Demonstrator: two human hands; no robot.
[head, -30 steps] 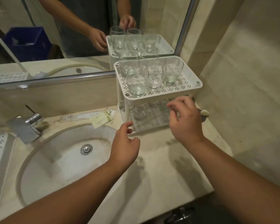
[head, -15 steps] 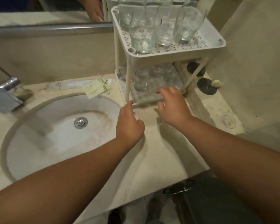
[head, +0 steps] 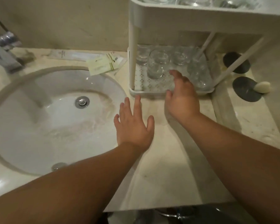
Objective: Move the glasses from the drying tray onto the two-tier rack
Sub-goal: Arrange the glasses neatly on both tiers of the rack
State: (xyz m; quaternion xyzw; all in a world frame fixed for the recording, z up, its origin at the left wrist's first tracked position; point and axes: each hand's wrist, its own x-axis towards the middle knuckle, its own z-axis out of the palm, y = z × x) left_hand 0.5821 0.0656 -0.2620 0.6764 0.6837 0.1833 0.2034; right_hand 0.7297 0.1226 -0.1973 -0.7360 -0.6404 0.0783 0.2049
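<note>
Roughly four glasses (head: pixel 157 65) on the rack's (head: pixel 192 15) lower tier; both hands empty

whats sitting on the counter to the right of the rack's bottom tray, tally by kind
dark round discs: 2
small pale lump: 1
total: 3
</note>
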